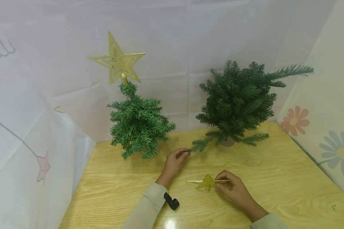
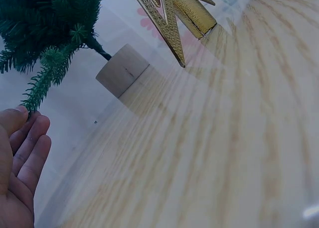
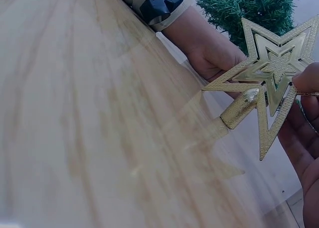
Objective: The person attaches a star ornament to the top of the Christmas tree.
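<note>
My left hand (image 1: 174, 163) pinches the tip of a low branch (image 2: 42, 81) of the darker green Christmas tree (image 1: 236, 98), on the right of the table. Between the thumb and fingers of my right hand (image 1: 233, 189) is a gold star tree topper (image 3: 276, 63), gripped by one of its points. In the head view the star is seen almost edge-on, above the table front of the dark tree; its short gold tube (image 3: 240, 108) points downward. The dark tree stands on a round wooden base (image 2: 123, 70).
A smaller, lighter green tree (image 1: 139, 124) stands at the back left, topped by another gold star (image 1: 118, 62). Both trees are on a wood-grain table (image 1: 109, 197). Pale printed sheets (image 1: 172, 38) hang behind and at the sides. A black wrist device (image 1: 172, 202) sits on my left cuff.
</note>
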`<state>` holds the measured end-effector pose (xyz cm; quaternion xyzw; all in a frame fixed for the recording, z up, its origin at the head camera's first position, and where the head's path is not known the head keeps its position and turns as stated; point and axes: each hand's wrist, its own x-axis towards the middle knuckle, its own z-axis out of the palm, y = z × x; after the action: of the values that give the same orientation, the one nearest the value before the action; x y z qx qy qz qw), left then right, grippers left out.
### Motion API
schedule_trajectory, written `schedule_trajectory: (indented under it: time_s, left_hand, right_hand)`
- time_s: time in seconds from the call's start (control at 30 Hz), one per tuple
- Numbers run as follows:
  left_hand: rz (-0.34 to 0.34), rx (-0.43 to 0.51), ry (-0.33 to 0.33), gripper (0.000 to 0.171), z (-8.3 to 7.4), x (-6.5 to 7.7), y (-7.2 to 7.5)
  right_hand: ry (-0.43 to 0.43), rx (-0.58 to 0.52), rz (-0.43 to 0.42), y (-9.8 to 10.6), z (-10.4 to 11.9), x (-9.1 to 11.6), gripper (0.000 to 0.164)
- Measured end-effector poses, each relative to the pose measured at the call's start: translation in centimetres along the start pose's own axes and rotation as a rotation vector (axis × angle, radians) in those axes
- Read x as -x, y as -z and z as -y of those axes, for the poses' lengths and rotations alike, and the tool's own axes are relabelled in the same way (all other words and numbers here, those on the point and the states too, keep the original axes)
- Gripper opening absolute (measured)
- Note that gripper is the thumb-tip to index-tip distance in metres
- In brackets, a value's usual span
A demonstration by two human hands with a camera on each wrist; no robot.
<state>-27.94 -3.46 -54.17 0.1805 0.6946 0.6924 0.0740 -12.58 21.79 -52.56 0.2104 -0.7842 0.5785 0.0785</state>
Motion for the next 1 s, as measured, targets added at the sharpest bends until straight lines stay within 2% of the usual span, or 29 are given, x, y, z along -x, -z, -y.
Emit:
schedule_trajectory:
  time_s: [0.23, 0.5, 0.8, 1.0]
  left_hand:
    - [-0.003, -0.014, -0.001, 0.029, -0.11, 0.16, -0.05]
    - [-0.009, -0.051, -0.021, 0.030, 0.01, 0.10, -0.01]
    - [0.010, -0.029, -0.029, 0.028, -0.62, 0.04, -0.03]
    - [0.012, -0.029, -0.001, 0.029, -0.22, -0.04, 0.02]
  right_hand:
    - [-0.004, -0.087, 0.028, -0.18, -0.05, -0.05, 0.021]
    - [-0.054, -0.081, 0.045, -0.33, -0.26, -0.14, 0.023]
    - [-0.167, -0.076, 0.046, -0.57, -0.88, -0.27, 0.025]
    - [-0.270, -0.160, 0.077, -0.87, -0.85, -0.22, 0.031]
